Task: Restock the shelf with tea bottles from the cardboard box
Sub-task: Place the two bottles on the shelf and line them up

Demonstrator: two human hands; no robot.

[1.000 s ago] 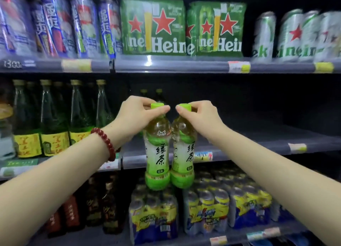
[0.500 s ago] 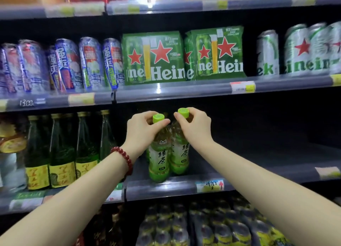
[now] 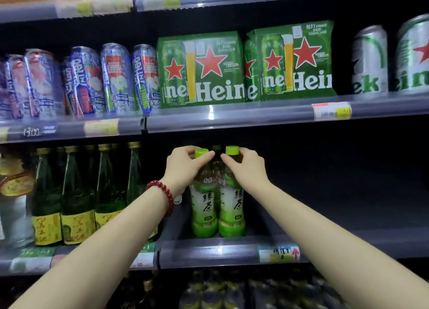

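Both tea bottles (image 3: 218, 202) have been carried from mid-air onto the shelf (image 3: 232, 250), upright and touching. Each neck is pinched below its cap by the left hand (image 3: 185, 167) and right hand (image 3: 243, 167). Full, fairly heavy, smooth plastic is judged; necks grip best.

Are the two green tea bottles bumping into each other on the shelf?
Touching. In the head view the left tea bottle and the right tea bottle stand side by side with their lower bodies pressed together and no gap between them.
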